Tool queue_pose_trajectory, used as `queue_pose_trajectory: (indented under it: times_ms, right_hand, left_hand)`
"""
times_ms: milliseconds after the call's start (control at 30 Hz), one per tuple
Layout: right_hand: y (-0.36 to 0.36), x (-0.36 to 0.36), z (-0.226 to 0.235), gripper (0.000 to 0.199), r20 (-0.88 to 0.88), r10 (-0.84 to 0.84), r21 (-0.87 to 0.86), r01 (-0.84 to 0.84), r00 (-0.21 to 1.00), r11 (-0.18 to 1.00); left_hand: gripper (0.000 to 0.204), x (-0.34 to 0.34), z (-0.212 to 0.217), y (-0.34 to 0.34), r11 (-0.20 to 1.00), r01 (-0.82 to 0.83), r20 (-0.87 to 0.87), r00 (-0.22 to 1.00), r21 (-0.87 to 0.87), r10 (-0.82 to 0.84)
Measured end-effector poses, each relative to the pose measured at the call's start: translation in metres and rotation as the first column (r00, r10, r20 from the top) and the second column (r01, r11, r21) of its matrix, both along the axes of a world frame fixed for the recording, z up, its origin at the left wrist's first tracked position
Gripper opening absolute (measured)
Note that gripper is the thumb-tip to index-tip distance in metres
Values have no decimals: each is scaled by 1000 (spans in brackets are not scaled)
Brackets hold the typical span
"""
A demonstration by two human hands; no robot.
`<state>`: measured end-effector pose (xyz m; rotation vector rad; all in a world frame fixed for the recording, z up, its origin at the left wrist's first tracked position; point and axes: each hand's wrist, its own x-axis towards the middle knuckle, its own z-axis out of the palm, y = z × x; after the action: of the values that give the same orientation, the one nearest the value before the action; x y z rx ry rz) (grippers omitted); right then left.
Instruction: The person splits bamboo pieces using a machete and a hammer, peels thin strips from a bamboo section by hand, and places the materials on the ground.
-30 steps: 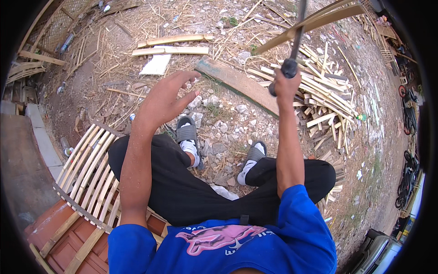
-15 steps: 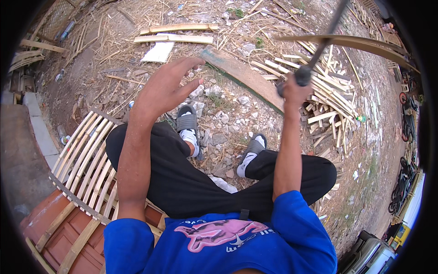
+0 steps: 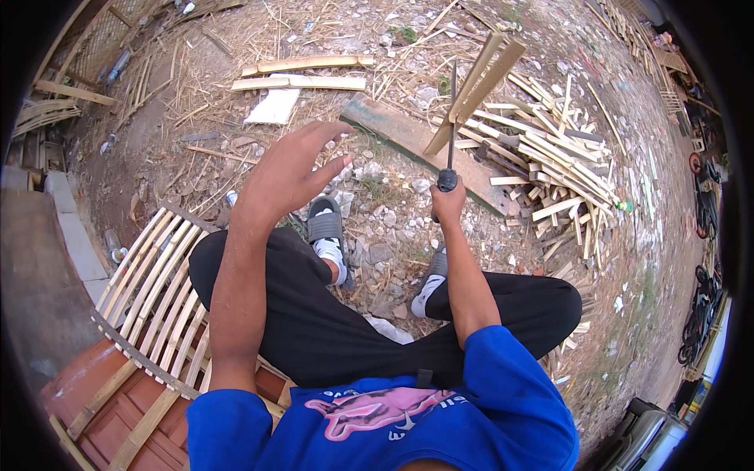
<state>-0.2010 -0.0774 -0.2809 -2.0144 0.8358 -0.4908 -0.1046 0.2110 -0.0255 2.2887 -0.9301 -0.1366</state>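
A seated person, seen from above, is splitting bamboo on a dirt yard. The right hand is clenched around the dark handle of a long knife, whose blade points up and away and is sunk into the lower end of a bamboo slat. The slat is lifted off the ground, riding on the blade, and slants up to the right. It appears to be partly parted into two strips along its length (the fisheye bend makes the exact depth of the cut hard to read).

The left hand is released, fingers spread and holding nothing, hovering in the air to the left of the slat and well apart from it, above the stony ground.

Judging by how things lie, this slat is mid-split: the blade has entered but the two halves are not yet separate. A large heap of thin bamboo strips to the right suggests much splitting is already done. A few wider pieces lie flat farther off, beyond a weathered plank, and look uncut.

The person sits with legs in black trousers, feet in sandals, beside a curved slatted bamboo frame at the left.
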Motion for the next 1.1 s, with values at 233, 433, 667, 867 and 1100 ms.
queue_pose_trajectory:
  times_ms: [233, 433, 667, 867, 1100]
  right_hand:
    - [-32, 28, 59, 33, 157, -38, -6, 39, 987, 999]
    - [-76, 91, 222, 31, 622, 2, -10, 6, 783, 1000]
    - [-62, 82, 216, 31, 679, -106, 128, 25, 727, 991]
    - [-28, 10, -18, 36, -8, -177, 89, 177, 984, 980]
    - [-16, -7, -59, 32, 79, -162, 76, 156, 984, 985]
  left_hand:
    - [43, -2, 7, -5, 1000, 13, -23, 1000, -13, -14]
    - [42, 2, -4, 2, 1000, 16, 14, 1000, -5, -16]
    - [43, 1, -4, 5, 1000, 12, 17, 1000, -8, -12]
    - [43, 0, -2, 2, 1000, 6, -4, 1000, -9, -6]
    - [41, 1, -2, -10, 999, 10, -16, 1000, 46, -10]
